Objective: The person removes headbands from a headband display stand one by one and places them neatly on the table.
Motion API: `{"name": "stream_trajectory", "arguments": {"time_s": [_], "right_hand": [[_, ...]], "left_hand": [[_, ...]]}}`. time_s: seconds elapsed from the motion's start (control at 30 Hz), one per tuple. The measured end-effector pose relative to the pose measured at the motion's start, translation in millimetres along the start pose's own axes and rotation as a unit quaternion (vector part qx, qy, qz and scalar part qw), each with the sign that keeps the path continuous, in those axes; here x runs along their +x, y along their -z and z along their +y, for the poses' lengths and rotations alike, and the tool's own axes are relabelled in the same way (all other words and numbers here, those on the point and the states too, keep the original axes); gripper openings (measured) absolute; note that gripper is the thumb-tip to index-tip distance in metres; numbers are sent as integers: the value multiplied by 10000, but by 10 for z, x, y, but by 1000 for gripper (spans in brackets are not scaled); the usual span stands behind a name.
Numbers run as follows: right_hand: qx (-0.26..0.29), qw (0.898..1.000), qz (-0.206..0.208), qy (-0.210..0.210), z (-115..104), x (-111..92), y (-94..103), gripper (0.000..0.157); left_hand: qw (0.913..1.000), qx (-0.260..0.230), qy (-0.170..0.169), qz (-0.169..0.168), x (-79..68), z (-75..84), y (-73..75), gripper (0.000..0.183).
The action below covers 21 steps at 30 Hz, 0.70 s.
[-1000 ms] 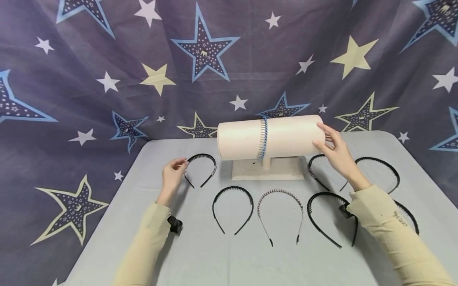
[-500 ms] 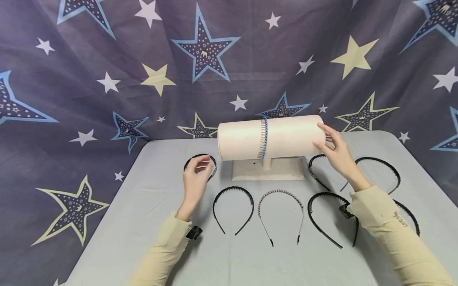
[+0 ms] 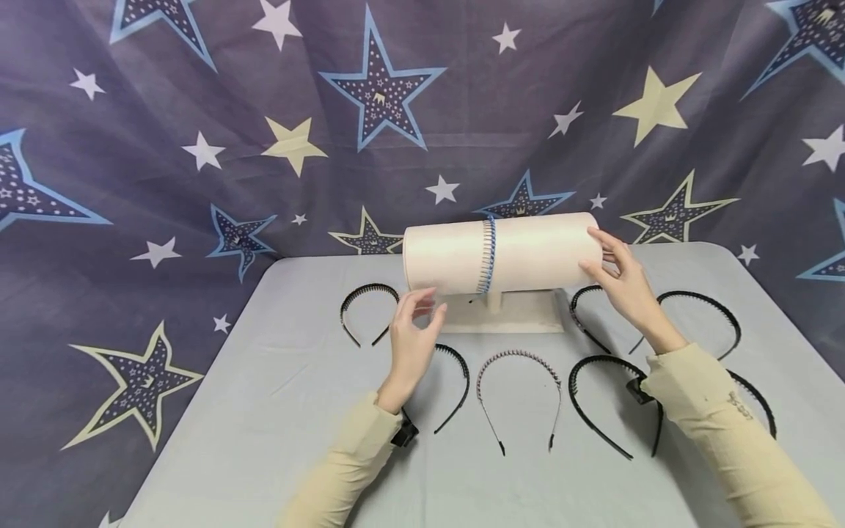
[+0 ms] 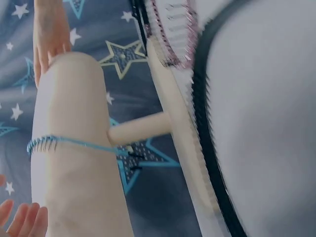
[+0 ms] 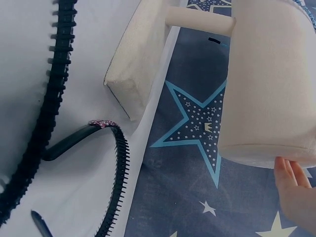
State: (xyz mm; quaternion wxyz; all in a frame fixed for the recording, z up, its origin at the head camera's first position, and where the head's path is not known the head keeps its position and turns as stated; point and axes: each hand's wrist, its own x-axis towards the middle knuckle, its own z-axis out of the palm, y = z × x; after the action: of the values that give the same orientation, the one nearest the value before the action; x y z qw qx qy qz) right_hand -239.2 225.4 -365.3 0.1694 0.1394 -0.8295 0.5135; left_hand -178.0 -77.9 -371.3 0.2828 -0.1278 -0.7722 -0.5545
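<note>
A cream padded cylinder (image 3: pixel 541 249) on a T-shaped stand with a flat base (image 3: pixel 528 319) lies crosswise at the back of the table. Around its middle sits a blue toothed headband (image 3: pixel 487 254). My right hand (image 3: pixel 623 290) touches the cylinder's right end; in the right wrist view its extended fingers (image 5: pixel 291 173) rest against the end rim. Just below the cylinder's left part is my left hand (image 3: pixel 412 341), fingers loosely bent, thumb apart, holding nothing. Behind that hand and forearm, a black headband (image 3: pixel 455 367) is partly hidden.
Another black headband (image 3: pixel 370 287) lies left of the stand, and a pinkish one (image 3: pixel 518 353) in front. Several black headbands, one with a bow (image 3: pixel 637 390), lie at the right, partly under my right arm. A star-patterned cloth (image 3: pixel 422 169) hangs behind the table (image 3: pixel 264 411).
My left hand has moved right from the far-left headband, across to the front of the cylinder's left end. The right hand and the headbands stay in place.
</note>
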Motion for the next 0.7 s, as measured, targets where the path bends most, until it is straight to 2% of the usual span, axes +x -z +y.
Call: {"name": "stream_trajectory", "arguments": {"time_s": [0.2, 0.37, 0.5, 0.7], "right_hand": [[106, 9999, 15, 93, -193, -51, -2, 50], [119, 9999, 40, 92, -336, -86, -8, 49], [120, 9999, 37, 84, -290, -75, -3, 49], [118, 9999, 41, 111, -73, -18, -4, 51]], "left_hand": [[9999, -52, -84, 112, -4, -21, -207, 30], [9994, 66, -281, 182, -10, 7, -352, 31], [9992, 152, -328, 145, -14, 8, -457, 34], [9997, 212, -86, 115, -20, 0, -584, 38]]}}
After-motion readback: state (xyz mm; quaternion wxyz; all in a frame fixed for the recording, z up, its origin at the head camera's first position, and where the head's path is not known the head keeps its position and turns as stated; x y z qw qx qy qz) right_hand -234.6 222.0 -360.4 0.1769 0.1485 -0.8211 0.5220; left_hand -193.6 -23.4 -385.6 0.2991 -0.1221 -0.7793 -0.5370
